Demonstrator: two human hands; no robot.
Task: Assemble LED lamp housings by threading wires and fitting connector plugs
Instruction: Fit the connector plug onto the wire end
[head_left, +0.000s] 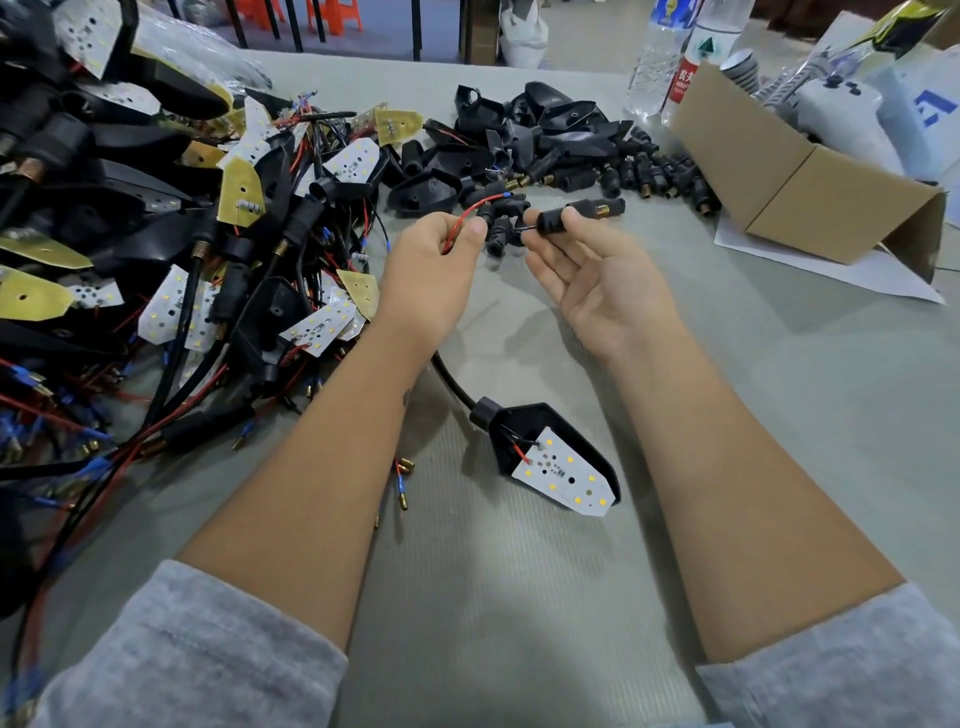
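Sprawling across the left of the grey table (519, 597), a tangled heap of wired lamp assemblies (171, 270) is seen: black housings, white LED boards, yellow board backs, and red and black leads tipped with blue sleeves and brass bullets. Just right of that heap, the left hand (434, 270) is held above the table with its fingers curled, and a red wire (467, 214) is pinched between thumb and forefinger; the wire arcs up and away toward the loose parts beyond. Behind the hands, a pile of empty black housings (540, 135) and a scatter of small black connector plugs (660, 174) (several showing brass threaded ends) are spread over the far middle of the table. A black connector plug (579, 214) with a brass end is gripped by the thumb and fingertips of the right hand (597, 275), whose palm is turned upward and whose remaining fingers are loosely extended; a thin black lead projects from the plug toward the left hand. Nearer the viewer, between the forearms, one housing fitted with an LED board (558, 457) is laid face up, its black cable (452, 382) running back under the left wrist. At the far right, a folded cardboard box (800, 192) and two water bottles (670, 57) are placed.
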